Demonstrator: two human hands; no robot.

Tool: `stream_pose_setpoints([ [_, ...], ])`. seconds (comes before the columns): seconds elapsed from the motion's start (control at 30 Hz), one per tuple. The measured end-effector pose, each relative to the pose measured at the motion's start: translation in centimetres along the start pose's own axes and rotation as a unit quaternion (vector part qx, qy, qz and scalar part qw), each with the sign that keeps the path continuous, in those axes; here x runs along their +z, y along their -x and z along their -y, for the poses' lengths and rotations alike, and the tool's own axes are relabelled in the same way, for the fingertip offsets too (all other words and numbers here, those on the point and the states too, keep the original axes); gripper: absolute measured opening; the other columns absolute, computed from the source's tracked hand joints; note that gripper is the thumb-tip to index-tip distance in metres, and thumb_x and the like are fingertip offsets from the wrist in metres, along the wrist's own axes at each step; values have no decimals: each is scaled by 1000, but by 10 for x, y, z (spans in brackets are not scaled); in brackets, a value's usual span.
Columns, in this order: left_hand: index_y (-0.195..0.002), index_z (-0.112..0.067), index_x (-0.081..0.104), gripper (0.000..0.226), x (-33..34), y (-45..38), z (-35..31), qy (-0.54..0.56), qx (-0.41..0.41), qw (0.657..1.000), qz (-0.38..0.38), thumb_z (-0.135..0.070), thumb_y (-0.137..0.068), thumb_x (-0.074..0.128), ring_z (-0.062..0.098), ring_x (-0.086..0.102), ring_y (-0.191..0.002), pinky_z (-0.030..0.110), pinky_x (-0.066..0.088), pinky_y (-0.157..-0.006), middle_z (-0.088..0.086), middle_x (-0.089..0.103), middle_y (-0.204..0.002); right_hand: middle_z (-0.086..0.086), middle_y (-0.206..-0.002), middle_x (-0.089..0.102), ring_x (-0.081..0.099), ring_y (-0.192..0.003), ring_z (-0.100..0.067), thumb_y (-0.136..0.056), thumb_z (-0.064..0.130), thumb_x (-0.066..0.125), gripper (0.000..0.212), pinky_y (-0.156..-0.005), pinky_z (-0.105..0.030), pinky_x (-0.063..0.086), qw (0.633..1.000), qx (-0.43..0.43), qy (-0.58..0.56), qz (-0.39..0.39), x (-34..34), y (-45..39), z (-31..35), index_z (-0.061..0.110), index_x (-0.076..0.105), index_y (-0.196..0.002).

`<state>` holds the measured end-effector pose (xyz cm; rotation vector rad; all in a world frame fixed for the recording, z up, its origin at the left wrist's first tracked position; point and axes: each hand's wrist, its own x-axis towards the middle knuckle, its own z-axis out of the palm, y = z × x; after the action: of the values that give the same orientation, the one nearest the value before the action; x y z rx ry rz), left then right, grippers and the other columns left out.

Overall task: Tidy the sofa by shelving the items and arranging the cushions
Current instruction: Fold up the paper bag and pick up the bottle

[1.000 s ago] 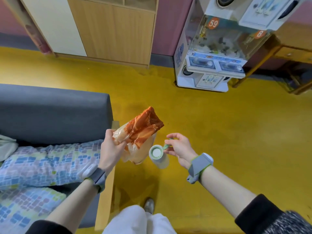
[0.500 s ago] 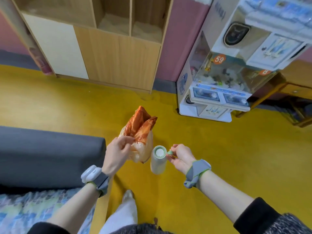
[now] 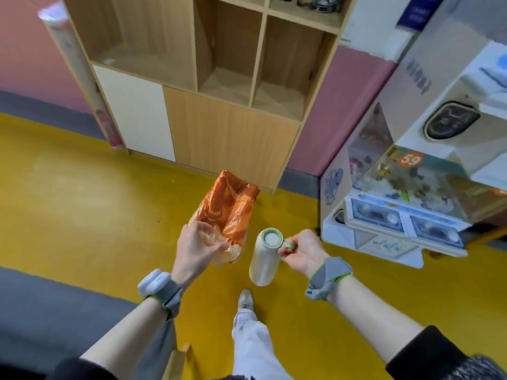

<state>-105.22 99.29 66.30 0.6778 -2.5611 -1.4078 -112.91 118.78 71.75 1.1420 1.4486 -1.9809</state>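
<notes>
The orange snack bag (image 3: 229,215) sits at centre frame, held off the yellow floor (image 3: 82,204) by the left hand (image 3: 196,249), whose fingers are curled round its crumpled lower end. The bag is glossy orange foil with a paler, translucent lower part, creased throughout and standing mouth-up; its contents cannot be made out. Just beside it, to the right, hangs a white bottle (image 3: 263,260) with a pale green cap, body pointing downward. The right hand (image 3: 303,252) pinches a small green loop at the cap, and the bottle is carried from that loop alone. Bag and bottle are close but appear not to touch.

Step in hand, as judged: carrying two items across to be shelved. The wooden shelf unit (image 3: 227,78) fills the upper centre of the frame, with open compartments above closed doors; the three nearest compartments show nothing inside, while the one at the top edge holds dark objects too cropped to identify.

Next move calls for closing the gap to the unit and raising each item to compartment height. The bottle, hanging from its loop, will likely swing and needs its base set down first. The limp bag should be laid flat or leaned against a divider.

At lower left lies the grey sofa (image 3: 55,311). A capsule toy machine (image 3: 411,209) occupies the right side.
</notes>
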Motion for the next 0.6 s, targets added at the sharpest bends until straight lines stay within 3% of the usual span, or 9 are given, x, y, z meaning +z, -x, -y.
stream_pose_setpoints([
  [0.33,-101,-16,55,51,18,-177,-62,3,-38,997,-74,-28,-63,86,14,45,-95,23,35,-76,4,51,-107,-4,-59,23,17,-50,-15,-87,-8,15,36,-48,-25,22,994,18,63,87,125,-82,135,15,29,-63],
  [0.6,-101,-16,54,54,23,-309,-88,17,-36,995,-96,-26,-60,87,15,45,-95,25,35,-76,2,49,-105,-4,-62,26,17,-53,-17,-86,-9,13,35,-49,-25,23,993,-8,63,96,224,-139,230,14,29,-64],
])
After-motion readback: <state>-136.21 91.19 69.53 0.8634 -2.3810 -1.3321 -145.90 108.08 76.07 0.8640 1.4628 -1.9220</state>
